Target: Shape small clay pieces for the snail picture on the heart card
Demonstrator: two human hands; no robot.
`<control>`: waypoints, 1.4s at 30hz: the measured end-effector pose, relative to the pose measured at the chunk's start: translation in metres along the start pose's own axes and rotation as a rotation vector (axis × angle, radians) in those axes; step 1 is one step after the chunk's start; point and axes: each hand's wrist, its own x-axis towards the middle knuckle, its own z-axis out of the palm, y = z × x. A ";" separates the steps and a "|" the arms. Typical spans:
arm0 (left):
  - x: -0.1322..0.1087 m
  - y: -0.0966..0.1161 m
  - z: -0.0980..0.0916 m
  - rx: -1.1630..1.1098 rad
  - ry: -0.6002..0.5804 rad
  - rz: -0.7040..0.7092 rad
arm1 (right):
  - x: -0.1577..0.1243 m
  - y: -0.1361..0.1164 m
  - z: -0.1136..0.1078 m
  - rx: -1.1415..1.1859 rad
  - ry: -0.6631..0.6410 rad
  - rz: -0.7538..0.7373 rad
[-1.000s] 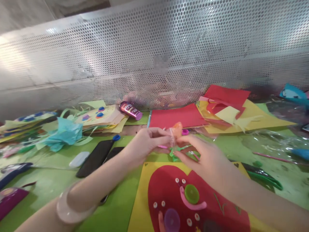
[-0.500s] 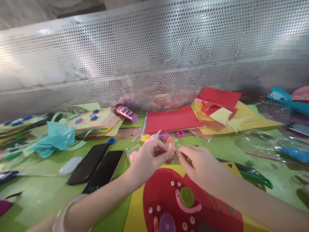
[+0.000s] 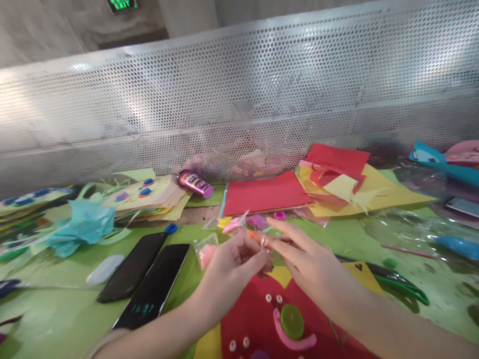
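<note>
My left hand (image 3: 232, 264) and my right hand (image 3: 303, 259) meet over the green table, fingertips pinched together on a small clear plastic bag with an orange piece (image 3: 258, 237) in it. Below them lies a red heart on yellow paper (image 3: 258, 309) carrying a green disc (image 3: 292, 321), a pink curved strip and small white dots. Small bags of pink and yellow bits (image 3: 234, 224) lie just beyond my fingers.
Two black phones (image 3: 149, 279) lie to the left. A purple glue tube (image 3: 195, 183), red paper (image 3: 265, 193), yellow and red scraps (image 3: 348, 187), teal tissue (image 3: 84, 227), green scissors (image 3: 402, 289) and clear wrap (image 3: 407, 227) surround the spot. A perforated metal wall (image 3: 239, 99) stands behind.
Both hands have come lower and nearer to me with the small bag. The orange piece has dropped from above the fingers to between them. The view has shifted down the heart sheet.
</note>
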 end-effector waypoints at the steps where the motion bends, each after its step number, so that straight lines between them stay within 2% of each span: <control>1: 0.002 -0.002 -0.002 0.006 0.027 0.020 | 0.001 0.001 -0.001 0.018 0.007 -0.003; 4: 0.011 -0.010 -0.012 -0.001 0.142 0.101 | 0.009 0.004 -0.004 0.095 0.016 -0.001; 6: 0.018 -0.014 -0.016 -0.041 0.140 0.102 | 0.014 0.003 -0.007 0.147 0.011 0.020; 10: 0.024 -0.018 -0.017 -0.153 -0.115 -0.059 | 0.020 0.002 -0.013 0.218 -0.036 0.069; 12: 0.023 -0.018 -0.015 -0.194 -0.178 -0.113 | 0.020 0.003 -0.014 0.238 -0.067 0.080; 17: 0.019 -0.019 -0.013 -0.221 -0.105 -0.117 | 0.014 0.007 -0.005 0.249 -0.097 0.077; 26: 0.011 -0.012 -0.005 -0.228 -0.078 -0.163 | 0.009 0.000 0.002 0.156 0.114 0.089; 34: 0.011 -0.014 -0.008 -0.277 -0.114 -0.215 | 0.006 0.002 0.003 0.222 0.056 0.071; 37: 0.011 -0.015 -0.009 -0.291 -0.117 -0.239 | 0.007 0.004 0.000 0.285 0.087 0.140; 40: 0.012 -0.015 -0.011 -0.314 -0.089 -0.244 | 0.012 0.013 -0.004 0.354 0.163 0.302; 42: 0.013 -0.015 -0.012 -0.335 -0.064 -0.239 | 0.015 0.019 -0.004 0.407 0.154 0.402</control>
